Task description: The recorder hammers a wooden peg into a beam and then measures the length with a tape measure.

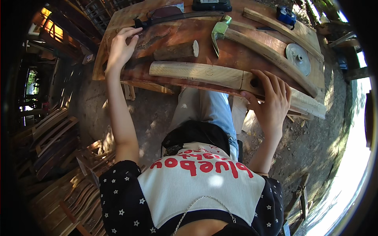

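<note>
My left hand point(123, 48) is at the table's far left, fingers apart. Its fingertips are at the black end of a long dark bar-like tool point(185, 16), seemingly touching it without wrapping round it. My right hand point(271, 91) grips a brown wooden block point(247, 82) with a dark round hole, fingers over the top and thumb at the near side. This block lies in line with a pale wooden bar point(197, 72) along the table's near edge; whether they are joined I cannot tell. Beyond the bar lie a round wooden handle point(176, 51) and a hammer point(219, 30) with a green claw head.
The wooden table point(157, 41) also carries a blue tape measure point(286, 16), a metal disc point(298, 59), a long wooden strip point(281, 32) and a black case point(212, 5). Stacked curved wooden parts point(53, 137) stand at the left. Timber point(301, 198) lies at the lower right.
</note>
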Demonstrator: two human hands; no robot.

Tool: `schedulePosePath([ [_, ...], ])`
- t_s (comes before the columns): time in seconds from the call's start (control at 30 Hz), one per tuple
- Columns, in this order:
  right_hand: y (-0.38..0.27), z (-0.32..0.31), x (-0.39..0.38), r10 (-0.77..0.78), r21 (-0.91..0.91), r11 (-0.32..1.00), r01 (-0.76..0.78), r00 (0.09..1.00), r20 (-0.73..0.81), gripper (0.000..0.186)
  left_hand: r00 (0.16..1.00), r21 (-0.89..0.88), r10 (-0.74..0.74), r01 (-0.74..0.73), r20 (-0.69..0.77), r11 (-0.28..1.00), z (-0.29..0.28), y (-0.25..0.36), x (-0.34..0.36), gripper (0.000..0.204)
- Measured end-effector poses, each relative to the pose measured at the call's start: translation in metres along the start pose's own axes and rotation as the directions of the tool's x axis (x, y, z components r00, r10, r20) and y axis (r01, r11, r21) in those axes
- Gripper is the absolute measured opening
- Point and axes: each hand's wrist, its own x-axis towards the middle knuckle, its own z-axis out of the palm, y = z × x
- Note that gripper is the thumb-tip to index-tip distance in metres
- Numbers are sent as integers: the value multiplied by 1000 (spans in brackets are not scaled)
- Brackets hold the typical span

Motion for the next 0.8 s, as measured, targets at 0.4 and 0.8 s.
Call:
schedulePosePath([
  [0.4, -4, 0, -2, 37, 14, 999, -37, 999, 0, 58, 954, -185, 154, -108, 257, 977, 19, 63, -39, 45],
  [0.8, -10, -1, 1, 9, 58, 998, -8, 1000, -14, 53, 907, 14, 352, -365, 233, 931, 36, 51, 19, 45],
])
